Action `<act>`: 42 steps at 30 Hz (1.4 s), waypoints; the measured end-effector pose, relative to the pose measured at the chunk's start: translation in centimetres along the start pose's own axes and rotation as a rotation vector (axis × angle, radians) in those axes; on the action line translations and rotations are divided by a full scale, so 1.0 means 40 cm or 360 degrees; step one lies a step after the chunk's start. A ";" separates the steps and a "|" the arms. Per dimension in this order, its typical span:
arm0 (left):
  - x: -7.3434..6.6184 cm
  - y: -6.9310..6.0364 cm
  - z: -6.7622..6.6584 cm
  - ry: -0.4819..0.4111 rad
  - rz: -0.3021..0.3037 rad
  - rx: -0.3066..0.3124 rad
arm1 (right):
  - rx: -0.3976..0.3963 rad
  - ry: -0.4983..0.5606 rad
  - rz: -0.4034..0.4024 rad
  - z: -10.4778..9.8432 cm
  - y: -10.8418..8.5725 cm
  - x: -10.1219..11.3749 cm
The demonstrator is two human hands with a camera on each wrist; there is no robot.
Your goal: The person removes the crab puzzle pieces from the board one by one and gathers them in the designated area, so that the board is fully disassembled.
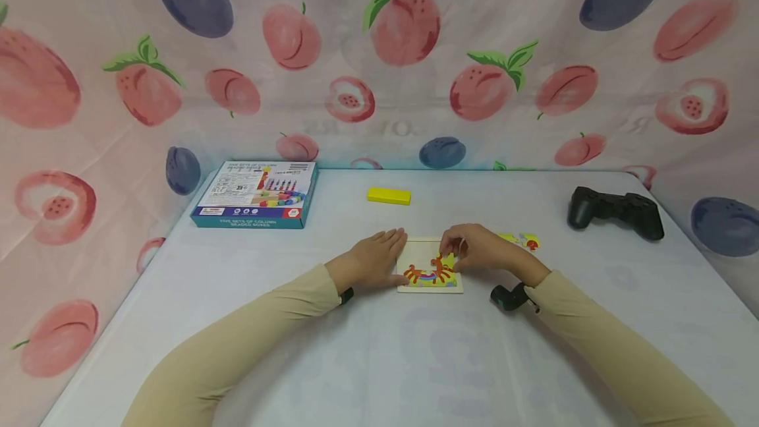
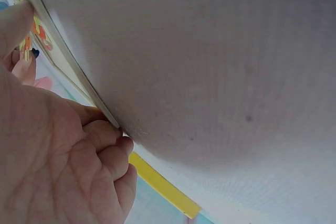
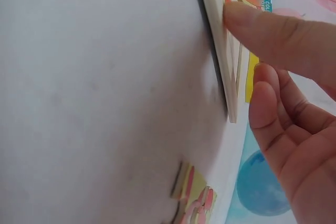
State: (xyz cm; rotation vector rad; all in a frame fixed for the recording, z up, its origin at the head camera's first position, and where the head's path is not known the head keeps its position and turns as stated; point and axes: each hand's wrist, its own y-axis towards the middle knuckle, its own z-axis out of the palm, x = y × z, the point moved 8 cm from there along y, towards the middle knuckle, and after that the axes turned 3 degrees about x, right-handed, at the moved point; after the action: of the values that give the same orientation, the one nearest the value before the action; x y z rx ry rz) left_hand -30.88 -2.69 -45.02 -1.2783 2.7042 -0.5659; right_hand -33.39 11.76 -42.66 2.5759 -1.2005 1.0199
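Note:
A small wooden puzzle board (image 1: 429, 288) lies on the white table with a brown-orange animal picture on yellow partly filling it. My left hand (image 1: 370, 259) rests along the board's left side, its fingers fairly straight at the far corner and the thumb (image 2: 16, 22) near the close corner. Over the board's right side, my right hand (image 1: 477, 247) pinches a yellow-and-orange puzzle piece (image 1: 446, 262). The right thumb (image 3: 247, 17) comes down at the board's edge; the right index fingertip is hidden in the right wrist view. More puzzle pieces (image 1: 530, 241) lie to the right, partly behind the right hand.
A yellow block (image 1: 389, 196) lies beyond the board. At the back left is a flat teal-edged box (image 1: 255, 195), and a black game controller (image 1: 617, 211) sits at the right. A fruit-patterned cloth (image 1: 350, 130) hangs behind the table.

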 end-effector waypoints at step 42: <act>0.001 -0.001 -0.003 -0.0053 -0.0010 -0.0002 | 0.0066 0.0019 -0.0047 -0.012 0.004 -0.008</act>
State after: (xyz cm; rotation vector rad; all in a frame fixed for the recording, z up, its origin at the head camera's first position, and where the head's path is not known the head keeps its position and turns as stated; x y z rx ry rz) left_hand -30.90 -2.69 -44.90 -1.2855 2.6751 -0.5393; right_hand -33.92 12.05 -42.51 2.6066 -1.1473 1.0638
